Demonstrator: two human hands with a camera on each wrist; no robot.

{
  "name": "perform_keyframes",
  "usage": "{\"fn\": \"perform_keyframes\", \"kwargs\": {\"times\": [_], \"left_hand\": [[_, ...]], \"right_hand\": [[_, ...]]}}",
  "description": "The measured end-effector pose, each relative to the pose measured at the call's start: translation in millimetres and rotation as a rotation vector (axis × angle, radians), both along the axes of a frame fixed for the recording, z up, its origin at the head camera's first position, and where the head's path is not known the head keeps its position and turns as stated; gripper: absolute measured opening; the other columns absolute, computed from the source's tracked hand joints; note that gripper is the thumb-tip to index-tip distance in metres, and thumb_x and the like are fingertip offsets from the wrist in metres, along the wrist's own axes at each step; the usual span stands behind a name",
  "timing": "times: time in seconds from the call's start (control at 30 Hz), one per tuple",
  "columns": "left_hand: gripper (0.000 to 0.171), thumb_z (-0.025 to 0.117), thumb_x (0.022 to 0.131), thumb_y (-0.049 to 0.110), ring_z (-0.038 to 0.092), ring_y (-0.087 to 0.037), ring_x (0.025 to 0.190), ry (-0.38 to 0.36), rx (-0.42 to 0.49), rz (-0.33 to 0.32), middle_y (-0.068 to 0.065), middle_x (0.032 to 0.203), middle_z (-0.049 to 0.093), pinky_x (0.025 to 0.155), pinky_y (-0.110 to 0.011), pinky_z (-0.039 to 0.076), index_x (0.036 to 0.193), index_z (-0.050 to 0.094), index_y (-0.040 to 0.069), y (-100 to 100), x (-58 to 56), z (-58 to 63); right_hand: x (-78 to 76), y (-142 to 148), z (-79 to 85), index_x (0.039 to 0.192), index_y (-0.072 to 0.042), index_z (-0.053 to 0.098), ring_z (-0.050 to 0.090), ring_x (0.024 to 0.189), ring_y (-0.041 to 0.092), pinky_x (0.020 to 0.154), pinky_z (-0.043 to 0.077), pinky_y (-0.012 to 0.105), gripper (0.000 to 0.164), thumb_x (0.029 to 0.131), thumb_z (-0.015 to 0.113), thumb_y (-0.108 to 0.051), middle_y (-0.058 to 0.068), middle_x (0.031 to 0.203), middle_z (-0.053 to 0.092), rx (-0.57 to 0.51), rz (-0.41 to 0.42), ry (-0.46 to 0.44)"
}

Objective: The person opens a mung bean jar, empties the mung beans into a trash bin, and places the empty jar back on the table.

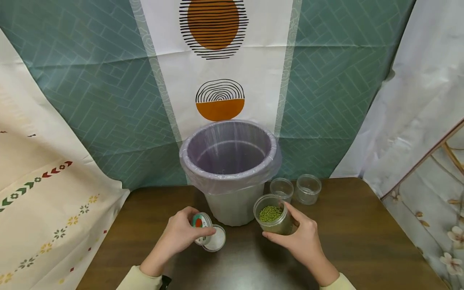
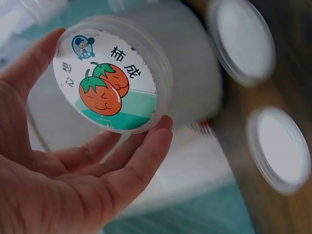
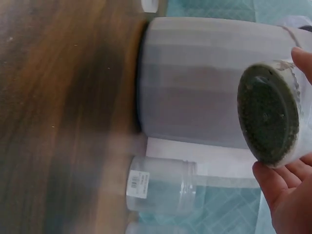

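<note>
My left hand (image 1: pixel 181 228) grips a round lid (image 2: pixel 107 80) by its rim, between thumb and fingers. The lid's label shows two orange persimmons. Just beside it, a white lid (image 1: pixel 216 239) lies on the table; the left wrist view shows two such lids, one being a second white lid (image 2: pixel 279 150). My right hand (image 1: pixel 303 237) holds a clear jar (image 1: pixel 280 228) round its side, thumb at the front. Green beans (image 1: pixel 270 214), seemingly mung beans, partly fill this jar, whose mouth has no lid. The jar's base (image 3: pixel 267 117) is off the table.
A grey bin (image 1: pixel 229 203) with a purplish plastic liner (image 1: pixel 230 181) stands behind the hands, at the table's back edge. Right of it stand a clear jar (image 1: pixel 308 193) and another clear jar (image 1: pixel 281 186), partly hidden. Patterned cloth (image 1: pixel 152 121) hangs behind the brown table (image 1: pixel 362 241).
</note>
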State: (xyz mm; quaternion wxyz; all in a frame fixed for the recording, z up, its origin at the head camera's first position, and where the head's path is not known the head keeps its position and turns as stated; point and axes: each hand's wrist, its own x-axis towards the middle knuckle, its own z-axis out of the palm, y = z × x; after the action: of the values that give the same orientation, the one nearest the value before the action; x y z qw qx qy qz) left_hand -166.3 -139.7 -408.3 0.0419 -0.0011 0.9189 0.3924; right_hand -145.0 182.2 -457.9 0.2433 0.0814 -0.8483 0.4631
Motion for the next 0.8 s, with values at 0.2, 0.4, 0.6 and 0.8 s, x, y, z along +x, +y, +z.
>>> {"fn": "perform_keyframes", "kwargs": {"times": [0.2,0.4,0.6,0.8], "left_hand": [[0.085,0.07,0.064,0.068,0.062,-0.023,0.086,0.058,-0.105,0.14,-0.012,0.106,0.063,0.063,-0.03,0.052,0.119,0.053,0.006,-43.5,-18.7,-4.5],[0.094,0.06,0.069,0.075,0.058,-0.035,0.104,0.096,-0.149,0.213,-0.018,0.117,0.06,0.074,-0.041,0.053,0.129,0.048,0.003,-74.7,-37.8,-17.9],[0.099,0.065,0.062,0.076,0.055,-0.04,0.104,0.083,-0.187,0.297,-0.023,0.118,0.058,0.073,-0.043,0.051,0.121,0.052,-0.003,-96.8,-43.9,-30.8],[0.094,0.078,0.059,0.063,0.056,-0.039,0.093,0.074,-0.199,0.304,-0.026,0.112,0.058,0.064,-0.038,0.049,0.118,0.052,-0.006,-109.5,-43.9,-40.3]], "right_hand": [[-4.6,4.5,5.0,0.127,-0.025,0.057,0.064,0.103,0.007,0.081,0.048,0.006,0.087,0.049,0.087,-0.051,-0.007,0.117,0.066,-0.089,-0.03,-0.051],[-2.0,8.6,4.7,0.127,-0.028,0.057,0.064,0.103,0.006,0.079,0.049,0.009,0.087,0.049,0.087,-0.051,-0.012,0.117,0.065,-0.113,-0.078,-0.096],[-0.2,12.3,7.2,0.126,-0.029,0.057,0.064,0.101,0.008,0.08,0.049,0.009,0.086,0.048,0.09,-0.044,-0.008,0.117,0.065,-0.149,-0.087,-0.109],[8.2,10.2,30.0,0.124,-0.024,0.06,0.064,0.096,0.003,0.079,0.048,0.007,0.082,0.049,0.092,-0.032,-0.003,0.116,0.067,-0.186,-0.118,-0.158]]}}
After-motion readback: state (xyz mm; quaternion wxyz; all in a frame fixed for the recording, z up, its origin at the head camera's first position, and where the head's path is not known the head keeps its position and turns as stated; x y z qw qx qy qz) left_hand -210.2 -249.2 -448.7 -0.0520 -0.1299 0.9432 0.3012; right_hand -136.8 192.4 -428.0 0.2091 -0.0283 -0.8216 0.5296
